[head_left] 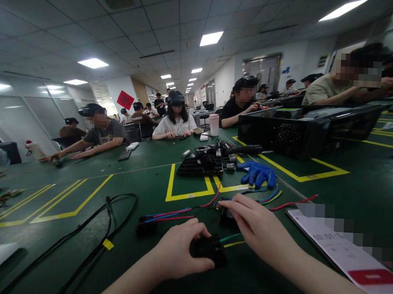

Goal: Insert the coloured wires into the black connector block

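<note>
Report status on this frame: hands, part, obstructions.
Left hand gripping black connector. Right hand open, fingertips at second connector among coloured wires. Blue glove beyond, clear of hands.

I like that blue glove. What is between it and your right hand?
In the head view, loose coloured wires cross the green table between the blue glove and the right hand.

Black connector block [208,249] at left hand [177,253] fingertips; green + yellow wires [233,241] btwn both hands' fingers. Red/blue wires [171,216] just beyond left fingers. Blue glove [257,173] beyond right hand [261,231] fingertips (table [142,179] dark green w/ yellow lines).
</note>
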Available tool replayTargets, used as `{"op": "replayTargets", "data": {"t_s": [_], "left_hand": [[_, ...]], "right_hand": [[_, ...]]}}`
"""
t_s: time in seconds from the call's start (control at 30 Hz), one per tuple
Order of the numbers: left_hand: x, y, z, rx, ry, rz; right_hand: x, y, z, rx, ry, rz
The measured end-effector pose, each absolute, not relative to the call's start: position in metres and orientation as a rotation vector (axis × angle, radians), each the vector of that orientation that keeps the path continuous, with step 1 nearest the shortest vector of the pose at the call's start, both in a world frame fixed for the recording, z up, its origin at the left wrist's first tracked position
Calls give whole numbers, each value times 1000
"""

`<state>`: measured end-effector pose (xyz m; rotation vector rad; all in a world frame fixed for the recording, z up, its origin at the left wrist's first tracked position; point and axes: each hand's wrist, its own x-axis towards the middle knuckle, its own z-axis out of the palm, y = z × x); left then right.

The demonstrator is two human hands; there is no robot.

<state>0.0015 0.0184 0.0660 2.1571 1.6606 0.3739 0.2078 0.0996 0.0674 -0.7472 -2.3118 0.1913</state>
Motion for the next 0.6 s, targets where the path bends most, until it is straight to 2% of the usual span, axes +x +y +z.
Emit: {"op": "replayTargets", "data": {"t_s": [0.3, 0.5, 0.6], "left_hand": [[0, 22, 48, 2238, 1639, 420], [1, 21, 46, 2270, 1614, 463], [1, 21, 45, 2281, 1596, 513]], "right_hand": [[209, 116, 61, -769, -2370, 17], [213, 125, 57, -939, -2331, -113], [214, 128, 55, -1045, -2338, -78]]}}
